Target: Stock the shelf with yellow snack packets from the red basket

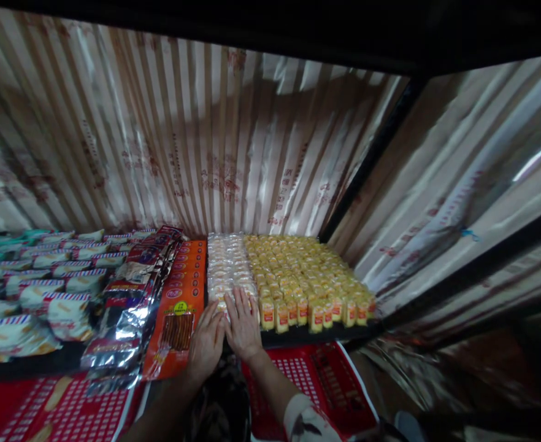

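My right hand (243,325) lies with fingers stretched over the front of a column of small pale snacks in clear wrappers (227,264). Beside it, my left hand (207,337) rests at the front left corner of the same column, its fingers extended and partly hidden. Both hands touch the wrappers, and neither visibly grips anything. Just left of them lie flat orange packets (178,319) with brown sticks pictured on the front. To the right, small yellow packaged snacks (298,276) stand in tight rows.
Dark shiny packets (132,294) and white striped snack bags (68,313) fill the shelf's left side. Red plastic baskets, one at the right (307,380) and one at the left (63,411), sit below the front edge. Printed plastic sheeting (215,153) hangs behind, with a dark post (372,159) at the corner.
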`<state>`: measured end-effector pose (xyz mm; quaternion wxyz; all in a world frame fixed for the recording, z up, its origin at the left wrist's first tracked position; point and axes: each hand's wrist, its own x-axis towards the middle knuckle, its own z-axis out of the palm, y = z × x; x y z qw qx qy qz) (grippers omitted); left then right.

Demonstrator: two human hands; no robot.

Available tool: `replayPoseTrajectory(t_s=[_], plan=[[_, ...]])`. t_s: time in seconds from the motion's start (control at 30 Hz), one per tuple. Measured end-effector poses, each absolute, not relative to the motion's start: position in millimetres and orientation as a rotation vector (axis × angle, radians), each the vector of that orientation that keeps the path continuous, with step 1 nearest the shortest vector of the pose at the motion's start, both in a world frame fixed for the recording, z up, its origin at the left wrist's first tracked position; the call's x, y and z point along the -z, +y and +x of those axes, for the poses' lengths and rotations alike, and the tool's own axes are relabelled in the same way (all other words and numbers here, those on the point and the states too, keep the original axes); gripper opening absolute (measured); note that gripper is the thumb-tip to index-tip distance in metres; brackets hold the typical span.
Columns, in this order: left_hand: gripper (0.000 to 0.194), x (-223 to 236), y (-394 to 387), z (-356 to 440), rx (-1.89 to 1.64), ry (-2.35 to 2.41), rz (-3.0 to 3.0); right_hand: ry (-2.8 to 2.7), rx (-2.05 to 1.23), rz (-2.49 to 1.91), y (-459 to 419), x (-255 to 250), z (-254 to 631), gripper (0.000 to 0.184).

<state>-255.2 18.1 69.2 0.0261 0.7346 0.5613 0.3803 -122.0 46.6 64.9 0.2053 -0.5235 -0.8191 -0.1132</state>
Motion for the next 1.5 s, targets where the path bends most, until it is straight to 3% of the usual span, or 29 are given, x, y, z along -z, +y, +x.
replayPoseTrajectory(t_s=[0.8, 1.13, 1.5], plan=[[0.042, -56.5, -31.8, -315.5, -1.175, 1.795, 2.406, -2.169, 0.255, -1.503, 3.5, -75.7, -145.0, 0.043], [0.041, -53.2, -0.6, -323.2, -1.114, 2.068, 2.305, -2.306, -0.065, -1.456, 87.2, -112.5, -252.4, 0.051], [0.046, -28.0, 15.3, -312.5, -1.138, 2.162, 2.147, -2.394, -0.123, -1.654, 190.0, -83.7, -308.2, 0.051]])
